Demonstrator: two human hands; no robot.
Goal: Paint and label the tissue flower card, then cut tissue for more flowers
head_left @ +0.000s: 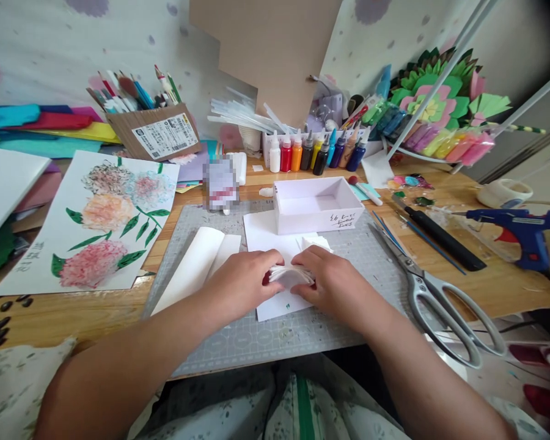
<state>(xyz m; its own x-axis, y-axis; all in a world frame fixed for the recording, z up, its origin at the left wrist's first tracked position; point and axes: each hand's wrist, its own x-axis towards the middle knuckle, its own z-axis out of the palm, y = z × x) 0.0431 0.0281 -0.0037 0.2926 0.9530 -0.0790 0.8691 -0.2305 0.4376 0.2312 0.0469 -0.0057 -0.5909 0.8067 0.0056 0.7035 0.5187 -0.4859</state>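
Between my two hands is a small stack of white paper [292, 273], bent into a curve. My left hand [255, 275] pinches its left end, and my right hand [323, 274] grips the right end. Under them lies a white paper sheet [275, 310] on a grey cutting mat [229, 342]. A white crumpled piece [316, 243] rests just beyond my right fingers. Left of my left hand, a rolled white sheet [190, 263] lies on the mat. Farther back stands an open white box [318, 205] with handwriting on its front.
Large scissors [421, 281] lie at the mat's right edge, with a black-handled tool [447, 238] and a blue glue gun [517, 226] beyond. Paint bottles [307, 153] line the back. At left are a flower painting [96, 226] and a cardboard pen box [151, 131].
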